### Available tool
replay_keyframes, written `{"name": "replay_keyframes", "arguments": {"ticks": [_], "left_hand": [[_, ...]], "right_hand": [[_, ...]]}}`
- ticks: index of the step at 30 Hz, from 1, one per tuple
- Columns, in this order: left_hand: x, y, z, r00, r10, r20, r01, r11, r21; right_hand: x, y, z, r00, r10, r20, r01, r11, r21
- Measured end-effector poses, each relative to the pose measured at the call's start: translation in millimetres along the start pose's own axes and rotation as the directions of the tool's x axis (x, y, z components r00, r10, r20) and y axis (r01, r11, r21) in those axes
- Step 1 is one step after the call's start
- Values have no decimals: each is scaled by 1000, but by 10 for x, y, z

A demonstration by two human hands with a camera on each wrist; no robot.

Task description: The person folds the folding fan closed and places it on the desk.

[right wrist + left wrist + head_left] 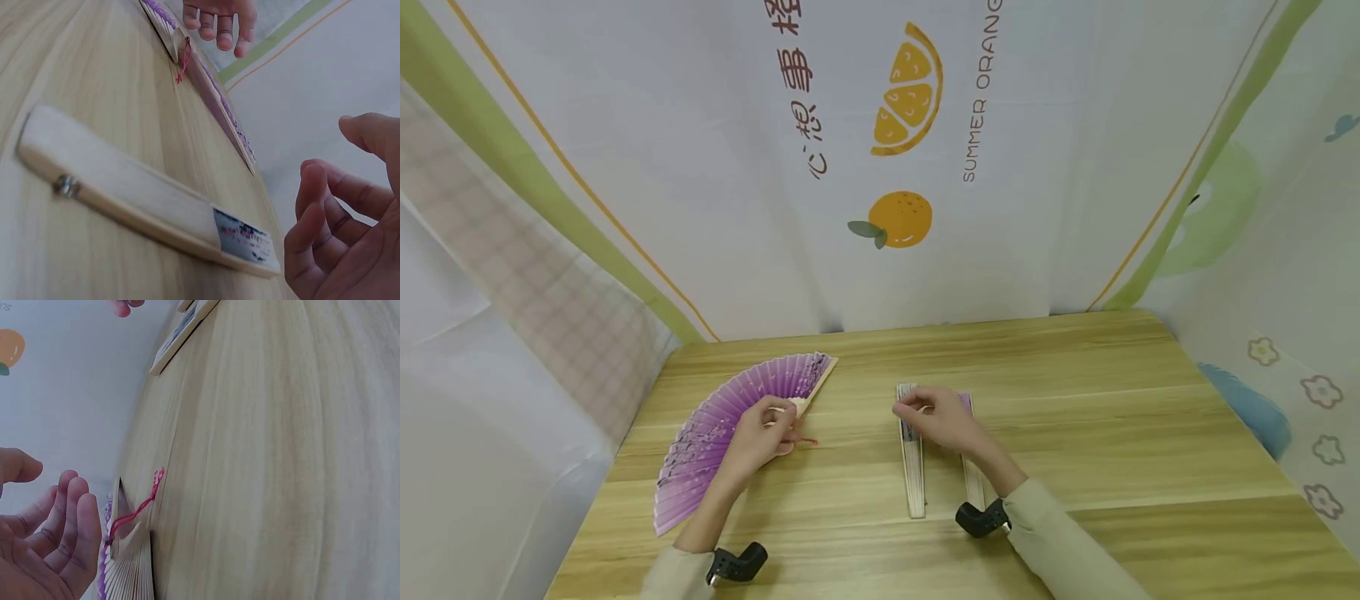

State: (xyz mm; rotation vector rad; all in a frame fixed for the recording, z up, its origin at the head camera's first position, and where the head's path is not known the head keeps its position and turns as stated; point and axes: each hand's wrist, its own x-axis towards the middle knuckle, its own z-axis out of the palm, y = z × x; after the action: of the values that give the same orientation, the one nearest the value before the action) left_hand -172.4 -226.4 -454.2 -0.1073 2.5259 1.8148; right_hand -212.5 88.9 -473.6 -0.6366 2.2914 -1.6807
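A purple folding fan (700, 446) lies spread on the left of the table, with a red tassel (134, 515) at its pivot end. Over its ribs is my left hand (757, 437), fingers loosely bent and nothing between them. A closed fan with a grey-black printed leaf (125, 178) lies near the middle, a metal rivet (66, 185) at one end. Above its printed end hovers my right hand (943, 419), thumb and fingers apart in the right wrist view, holding nothing. Partly hidden under that hand and wrist is another closed fan (973, 483), with a purple leaf.
The wooden table (1075, 417) runs back to a white cloth (737, 167) printed with oranges. More patterned cloth hangs at both sides. Each wrist wears a black camera mount (737, 562). A blue shape (1243, 408) shows beyond the table's right edge.
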Motion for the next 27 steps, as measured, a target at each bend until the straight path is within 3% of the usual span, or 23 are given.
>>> {"name": "replay_keyframes", "arguments": {"ticks": [11, 19, 27], "left_hand": [[-84, -136, -271, 997, -23, -74, 31, 993, 111], [-132, -168, -383, 995, -56, -85, 66, 992, 109], [-187, -215, -443, 995, -61, -79, 69, 992, 104]], "right_hand": [[240, -149, 249, 999, 35, -7, -35, 999, 36], [443, -158, 488, 999, 38, 12, -38, 998, 49], [571, -156, 744, 993, 121, 1, -121, 987, 103]]}}
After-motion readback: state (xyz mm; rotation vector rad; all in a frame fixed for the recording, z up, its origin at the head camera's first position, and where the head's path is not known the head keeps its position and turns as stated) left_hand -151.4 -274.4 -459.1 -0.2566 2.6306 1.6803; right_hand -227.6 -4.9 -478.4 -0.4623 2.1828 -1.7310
